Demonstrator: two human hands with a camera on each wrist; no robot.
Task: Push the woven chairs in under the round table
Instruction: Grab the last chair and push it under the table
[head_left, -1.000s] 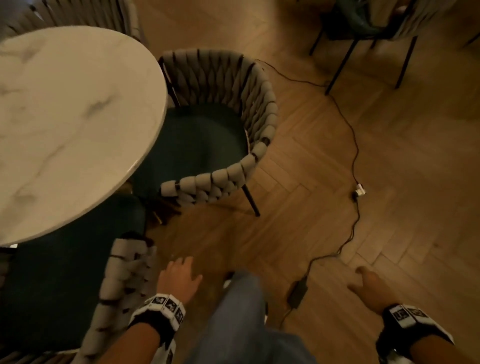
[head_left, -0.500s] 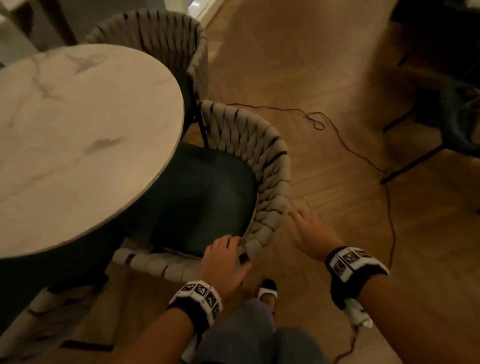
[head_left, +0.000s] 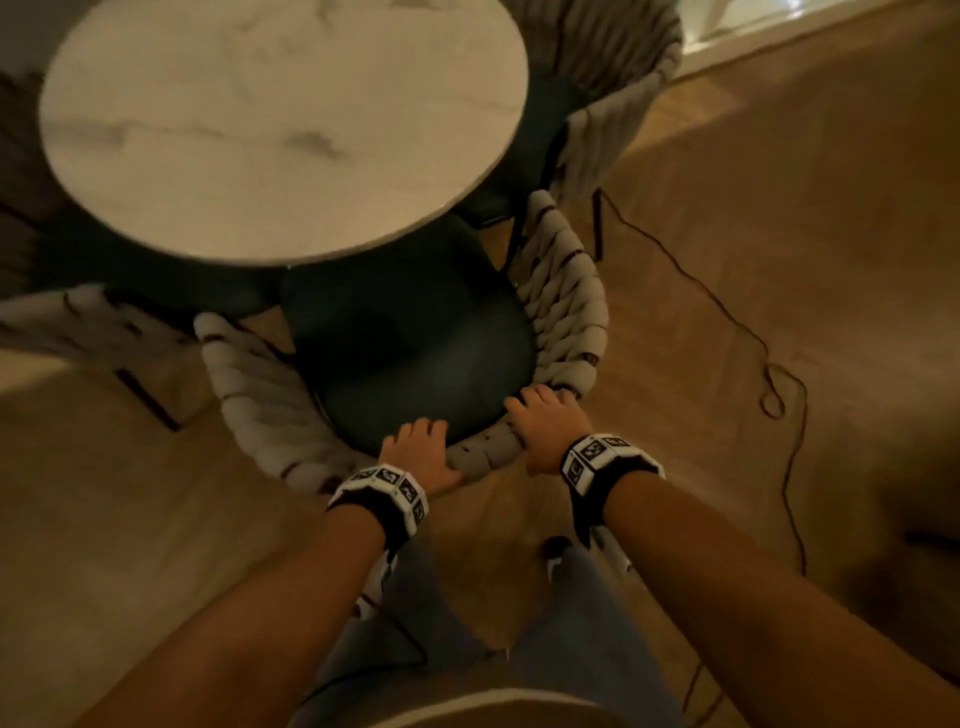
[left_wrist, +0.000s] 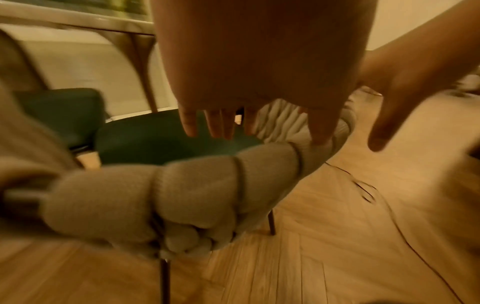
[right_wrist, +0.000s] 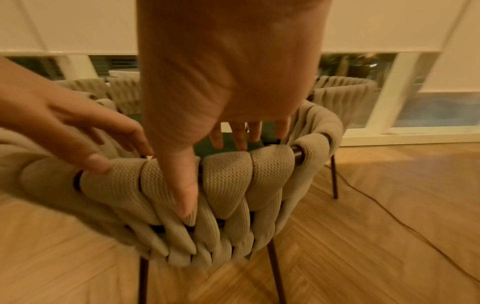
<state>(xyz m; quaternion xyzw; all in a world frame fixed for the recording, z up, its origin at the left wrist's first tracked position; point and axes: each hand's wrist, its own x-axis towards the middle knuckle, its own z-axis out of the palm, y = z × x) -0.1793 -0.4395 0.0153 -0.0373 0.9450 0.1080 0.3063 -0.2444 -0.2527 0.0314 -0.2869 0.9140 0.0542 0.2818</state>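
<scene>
Chair (head_left: 410, 358) stood at the table's (head_left: 280, 124) near edge, front of its seat just under the rim, open side facing the table, back toward the person. Head view: left hand (head_left: 421, 457) and right hand (head_left: 545, 431) sat apart on the back rail, fingers draped over it; cable (head_left: 727, 312) lay on the floor to the right. Left wrist view: fingers (left_wrist: 221, 125) hung over the rail, thumb on the weave, clamped. Right wrist view: right thumb (right_wrist: 185, 195) pressed the outer weave, fingers over the top. Risk, judged: an uneven push could skew the chair into its neighbour (head_left: 613, 104).
</scene>
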